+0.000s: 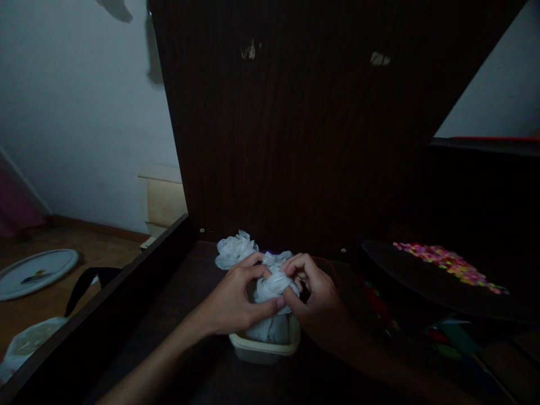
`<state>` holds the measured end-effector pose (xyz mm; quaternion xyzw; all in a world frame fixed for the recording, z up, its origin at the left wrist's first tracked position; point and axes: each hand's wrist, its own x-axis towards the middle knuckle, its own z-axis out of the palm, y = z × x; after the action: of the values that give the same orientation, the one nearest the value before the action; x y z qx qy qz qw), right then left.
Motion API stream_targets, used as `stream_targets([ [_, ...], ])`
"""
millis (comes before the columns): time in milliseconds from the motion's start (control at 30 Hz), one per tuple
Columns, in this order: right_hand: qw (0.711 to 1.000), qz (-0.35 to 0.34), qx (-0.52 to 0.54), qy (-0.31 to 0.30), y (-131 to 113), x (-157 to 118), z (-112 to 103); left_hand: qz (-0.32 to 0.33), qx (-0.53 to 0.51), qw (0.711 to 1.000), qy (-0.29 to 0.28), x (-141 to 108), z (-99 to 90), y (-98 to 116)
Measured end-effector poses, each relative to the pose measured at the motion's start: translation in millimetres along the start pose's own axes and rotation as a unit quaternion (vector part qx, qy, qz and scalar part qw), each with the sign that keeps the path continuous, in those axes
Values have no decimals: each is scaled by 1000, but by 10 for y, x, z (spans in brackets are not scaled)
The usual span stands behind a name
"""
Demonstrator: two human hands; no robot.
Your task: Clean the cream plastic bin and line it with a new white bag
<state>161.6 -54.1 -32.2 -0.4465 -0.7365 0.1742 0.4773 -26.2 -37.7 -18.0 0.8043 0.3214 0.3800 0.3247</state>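
Both of my hands are around a white plastic bag (274,285) whose top is twisted and bunched. My left hand (236,292) curls about its left side, with thumb and fingers on the plastic. On the other side my right hand (314,289) pinches the bunched part with bent fingers. The lower part of the bag sits in a pale rectangular container (265,353) on the dark wooden surface. Just behind my left hand lies another crumpled white plastic bag (236,249), apart from the one I hold. What the bag contains cannot be made out.
A dark wooden panel (295,140) rises behind, and a raised edge (105,306) runs along the left. At right is a dark object with colourful flower-like bits (451,264). On the floor at left are a pale round lid-like disc (54,270) and a plastic bag (31,340).
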Motion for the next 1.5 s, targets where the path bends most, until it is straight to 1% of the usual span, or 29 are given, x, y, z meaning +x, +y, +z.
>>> stream_targets([
  [167,1000,-10,29,3,-2,9,35,7,9,1000,-12,36,-76,-33],
  [233,999,-18,32,10,-12,16,40,13,4,1000,-28,65,-113,-33],
  [333,999,-19,31,21,-19,39,47,12,-29,997,-66,135,-159,-40],
  [400,999,-19,33,25,-18,72,46,6,-29,997,-67,192,-176,-63],
  [500,999,-33,30,6,-13,135,30,14,-2,998,-55,261,-190,-110],
  [633,999,-38,26,-9,-1,173,-1,42,8,996,-79,281,-206,-148],
  [700,999,-33,25,-18,15,163,-8,47,20,995,-81,268,-198,-152],
  [800,999,-37,16,-33,41,141,1,50,56,996,-48,247,-147,-153],
  [867,999,-44,6,-32,49,132,17,55,76,996,1,240,-100,-159],
  [967,999,-47,-1,-14,55,127,54,74,97,989,85,239,-43,-179],
  [1033,999,-44,0,-2,75,124,88,88,105,984,117,238,-23,-197],
  [1133,999,-39,2,13,142,124,141,77,79,986,128,234,-8,-224],
  [1233,998,-50,1,39,215,138,181,39,-29,993,110,231,18,-239],
  [1300,997,-56,4,47,240,152,196,25,-111,988,104,232,48,-244],
  [1400,998,-60,11,32,239,168,196,32,-182,976,115,240,90,-251],
  [1500,998,-62,3,12,216,180,172,36,-200,971,125,258,109,-256],
])
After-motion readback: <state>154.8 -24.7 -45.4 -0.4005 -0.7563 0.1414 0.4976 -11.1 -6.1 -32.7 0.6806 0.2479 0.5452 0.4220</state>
